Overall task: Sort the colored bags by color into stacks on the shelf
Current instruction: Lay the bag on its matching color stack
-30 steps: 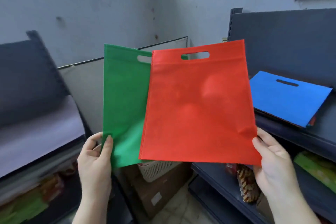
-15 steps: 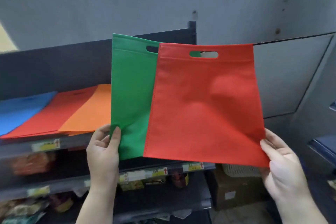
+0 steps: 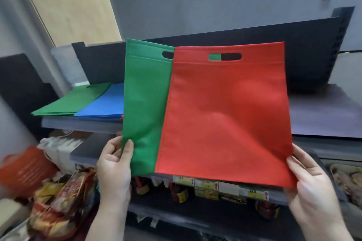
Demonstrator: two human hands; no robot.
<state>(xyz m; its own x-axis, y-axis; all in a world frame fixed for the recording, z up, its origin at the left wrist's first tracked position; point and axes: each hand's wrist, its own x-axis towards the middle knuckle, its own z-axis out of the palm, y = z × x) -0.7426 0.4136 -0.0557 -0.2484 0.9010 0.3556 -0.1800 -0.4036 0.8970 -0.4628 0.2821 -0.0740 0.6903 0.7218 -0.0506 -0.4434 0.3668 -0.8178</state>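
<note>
I hold two flat fabric bags upright in front of the dark shelf (image 3: 321,115). My left hand (image 3: 114,166) pinches the lower left corner of a green bag (image 3: 146,107). My right hand (image 3: 311,188) grips the lower right corner of a red bag (image 3: 227,115), which overlaps the green one's right side. On the shelf behind, at the left, lie a stack of green bags (image 3: 72,100) and a stack of blue bags (image 3: 105,104) side by side. The held bags hide whatever lies to the right of the blue stack.
The shelf's right part is bare dark board below a dark back panel (image 3: 254,37). Lower shelves carry price labels (image 3: 213,185), jars and snack packets (image 3: 64,199). A beige door (image 3: 68,2) stands at the upper left.
My view has swung further left along the shelf, bringing the green and blue stacks into sight. Both hands keep the same grip on the two bags.
</note>
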